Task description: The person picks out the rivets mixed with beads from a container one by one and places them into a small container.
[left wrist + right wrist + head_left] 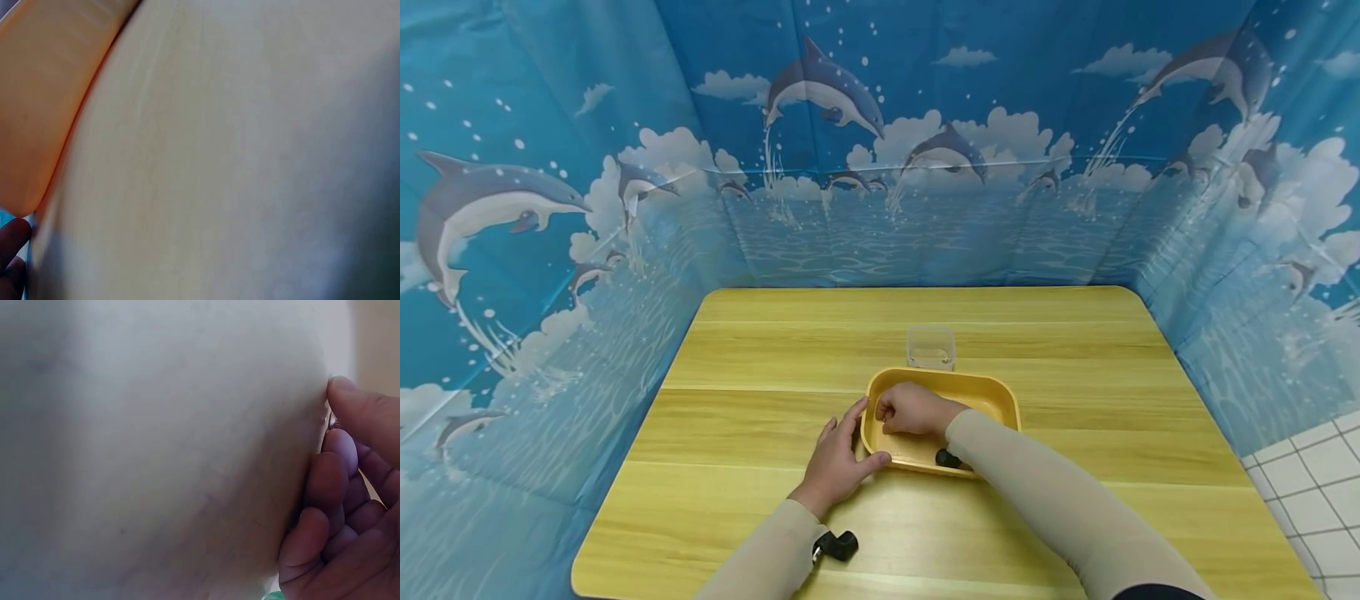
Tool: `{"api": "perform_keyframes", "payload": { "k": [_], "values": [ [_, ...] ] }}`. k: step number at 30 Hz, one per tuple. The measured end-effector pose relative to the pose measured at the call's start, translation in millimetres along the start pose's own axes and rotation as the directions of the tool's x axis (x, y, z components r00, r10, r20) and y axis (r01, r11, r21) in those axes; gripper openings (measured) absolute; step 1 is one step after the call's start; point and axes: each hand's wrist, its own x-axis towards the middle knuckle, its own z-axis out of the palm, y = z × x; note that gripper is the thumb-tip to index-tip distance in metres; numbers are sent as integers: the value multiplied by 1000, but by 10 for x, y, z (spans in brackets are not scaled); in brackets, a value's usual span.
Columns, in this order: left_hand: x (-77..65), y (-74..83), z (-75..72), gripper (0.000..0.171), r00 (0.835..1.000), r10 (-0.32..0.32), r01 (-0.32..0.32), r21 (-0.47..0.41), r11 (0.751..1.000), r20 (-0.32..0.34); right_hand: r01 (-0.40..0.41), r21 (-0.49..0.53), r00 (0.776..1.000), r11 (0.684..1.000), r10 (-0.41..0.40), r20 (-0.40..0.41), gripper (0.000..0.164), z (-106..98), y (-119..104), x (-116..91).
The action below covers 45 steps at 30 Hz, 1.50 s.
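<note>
A yellow rectangular tray (992, 384) lies on the table. My left hand (837, 469) rests against its near left corner, fingers fairly straight along the left side and thumb on the front rim. In the left wrist view, fingertips (14, 240) show beside the end of the tray wall (50, 94). My right hand (917, 410) reaches down inside the tray with curled fingers, close over its floor toward the left end. Between thumb and index finger, the right wrist view shows a tiny shiny piece (333, 420); its kind cannot be told.
Just behind the tray stands a small clear plastic box (931, 346) with tiny bits at its bottom. Black wrist camera parts (838, 546) hang by the left sleeve. A dolphin-print curtain (895, 225) surrounds the wooden table (760, 350) at the back and sides.
</note>
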Motion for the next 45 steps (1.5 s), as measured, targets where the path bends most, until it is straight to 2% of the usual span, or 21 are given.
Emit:
{"api": "perform_keyframes", "payload": {
  "k": [6, 13, 45],
  "values": [
    [2, -2, -1, 96, 1000, -8, 8, 11, 1000, 7, -2, -37, 1000, 999, 1, -19, 1, 13, -23, 7],
    [2, 4, -3, 96, 1000, -7, 7, 13, 1000, 12, 14, -69, 999, 998, -17, -37, 9, 17, -45, -1],
    [-9, 8, -17, 95, 1000, 6, -7, 14, 1000, 3, -15, -43, 999, 999, 14, -35, 21, 42, -21, -8]
  ]
}}
